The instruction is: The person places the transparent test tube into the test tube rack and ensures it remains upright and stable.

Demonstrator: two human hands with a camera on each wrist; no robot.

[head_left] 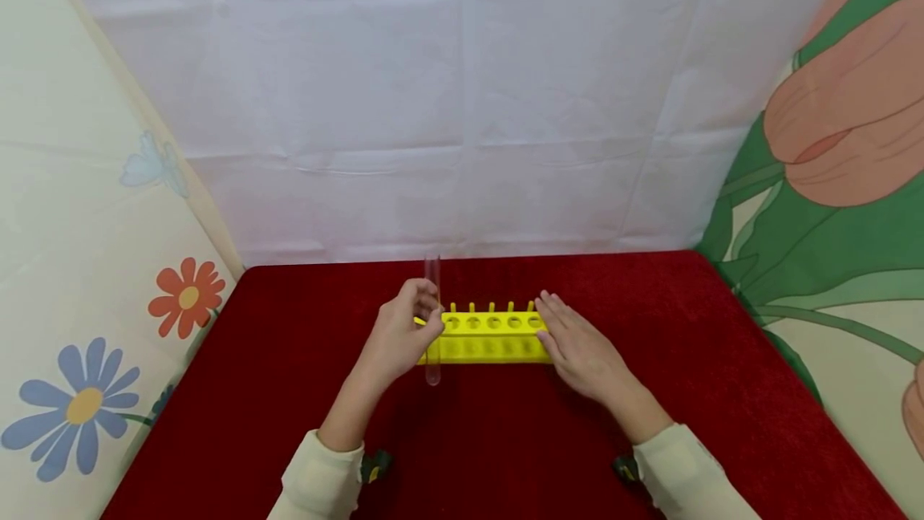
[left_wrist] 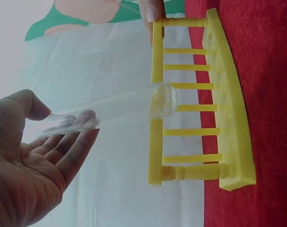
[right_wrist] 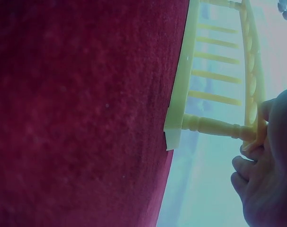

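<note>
A clear glass test tube (head_left: 433,371) stands nearly upright in my left hand (head_left: 399,337), pinched between thumb and fingers. Its rounded bottom hangs in front of the left end of a yellow test tube rack (head_left: 494,353). The left wrist view shows the tube (left_wrist: 129,105) crossing in front of the rack's upper plate, outside the holes. At the rack's right end, my right hand (head_left: 586,353) holds the upper plate, with thumb and fingers on either side of its edge (right_wrist: 255,137). The visible holes of the rack hold no tubes.
Thin yellow pegs (head_left: 492,307) rise along the rack's back. It stands on a table covered in dark red cloth (head_left: 505,440). A white cloth backdrop (head_left: 462,103) hangs behind, with flower-printed panels (head_left: 837,263) at both sides.
</note>
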